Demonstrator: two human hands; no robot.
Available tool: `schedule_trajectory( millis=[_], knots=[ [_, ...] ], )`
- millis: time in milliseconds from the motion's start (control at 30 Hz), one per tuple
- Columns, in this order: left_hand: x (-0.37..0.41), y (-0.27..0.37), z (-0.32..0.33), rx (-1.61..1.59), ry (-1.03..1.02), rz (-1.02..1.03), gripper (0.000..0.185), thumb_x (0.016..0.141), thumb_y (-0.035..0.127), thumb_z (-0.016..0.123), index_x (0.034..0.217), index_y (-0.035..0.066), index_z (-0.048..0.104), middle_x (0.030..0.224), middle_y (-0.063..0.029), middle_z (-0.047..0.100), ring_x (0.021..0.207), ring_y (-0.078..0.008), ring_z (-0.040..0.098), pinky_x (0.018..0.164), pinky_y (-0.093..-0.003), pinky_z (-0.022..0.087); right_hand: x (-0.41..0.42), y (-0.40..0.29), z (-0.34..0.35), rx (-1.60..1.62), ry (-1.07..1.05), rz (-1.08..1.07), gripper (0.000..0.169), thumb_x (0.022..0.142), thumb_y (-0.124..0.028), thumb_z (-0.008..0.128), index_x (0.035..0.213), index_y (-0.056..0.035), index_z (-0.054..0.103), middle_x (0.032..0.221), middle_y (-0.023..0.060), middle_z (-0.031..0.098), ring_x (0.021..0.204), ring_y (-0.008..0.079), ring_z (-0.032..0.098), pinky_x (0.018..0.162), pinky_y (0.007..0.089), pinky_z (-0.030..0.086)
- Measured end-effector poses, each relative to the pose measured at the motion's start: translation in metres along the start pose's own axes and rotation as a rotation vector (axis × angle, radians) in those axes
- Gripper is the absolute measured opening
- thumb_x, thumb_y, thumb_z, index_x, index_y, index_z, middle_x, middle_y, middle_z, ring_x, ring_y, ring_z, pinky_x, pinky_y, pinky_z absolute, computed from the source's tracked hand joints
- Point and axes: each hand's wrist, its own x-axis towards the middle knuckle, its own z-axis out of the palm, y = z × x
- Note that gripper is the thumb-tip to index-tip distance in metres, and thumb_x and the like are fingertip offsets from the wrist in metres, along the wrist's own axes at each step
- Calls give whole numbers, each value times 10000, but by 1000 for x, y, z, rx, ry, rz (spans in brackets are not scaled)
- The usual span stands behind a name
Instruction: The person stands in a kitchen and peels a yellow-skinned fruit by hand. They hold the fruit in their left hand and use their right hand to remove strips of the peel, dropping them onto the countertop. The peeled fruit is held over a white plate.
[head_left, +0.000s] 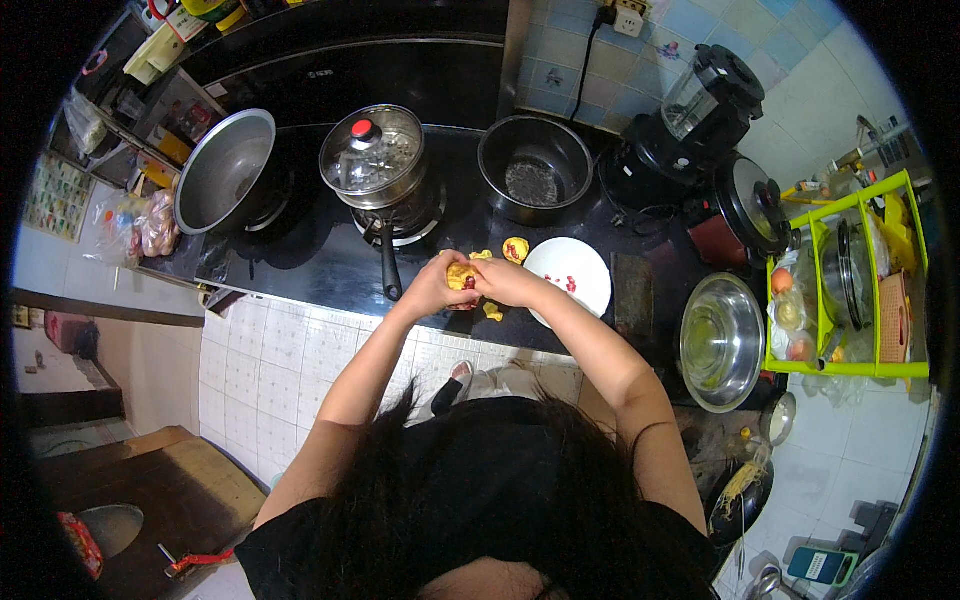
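Note:
Both my hands grip a yellow-skinned pomegranate piece (460, 277) at the counter's front edge, where some red seeds show. My left hand (433, 289) is around its left side. From the right, my right hand (501, 280) covers part of it with the fingers. Just right of my hands lies a white plate (589, 281) with a few loose red seeds (571, 284) on it. Another pomegranate piece (515, 250) rests behind the plate's left edge with its seeds facing up. Scraps of yellow peel (493, 311) lie on the black counter near my hands.
A lidded steel pan (373, 161) stands on a burner, its black handle (390, 270) pointing towards me. Behind the plate is a dark pot (535, 171); a large metal wok (227, 172) is at left. To the right are a blender (686, 120), a steel basin (722, 341) and a green rack (847, 367).

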Motion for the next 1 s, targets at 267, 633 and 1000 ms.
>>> schedule_trajectory(
  millis=[267, 633, 1000],
  knots=[
    [-4, 13, 2, 165, 94, -46, 576, 603, 297, 807, 998, 36, 478, 922, -122, 593, 883, -213, 593, 780, -331, 464, 9, 7, 10, -42, -16, 42, 388, 791, -208, 455, 1064, 56, 535, 965, 259, 607, 903, 382, 589, 804, 424, 459],
    [-5, 11, 3, 211, 129, -83, 585, 599, 331, 793, 1014, 47, 495, 963, -183, 578, 929, -319, 561, 818, -361, 444, 8, -7, 8, -51, -3, 102, 372, 776, -173, 451, 1070, 36, 545, 972, 254, 610, 908, 391, 586, 810, 438, 450],
    [-2, 14, 3, 121, 198, -28, 608, 593, 328, 809, 1016, 34, 487, 950, -152, 564, 909, -283, 566, 807, -343, 445, 1, -5, -4, 315, 160, 53, 370, 811, -122, 425, 1126, 22, 553, 1005, 233, 619, 952, 348, 601, 832, 382, 467]
  ],
)
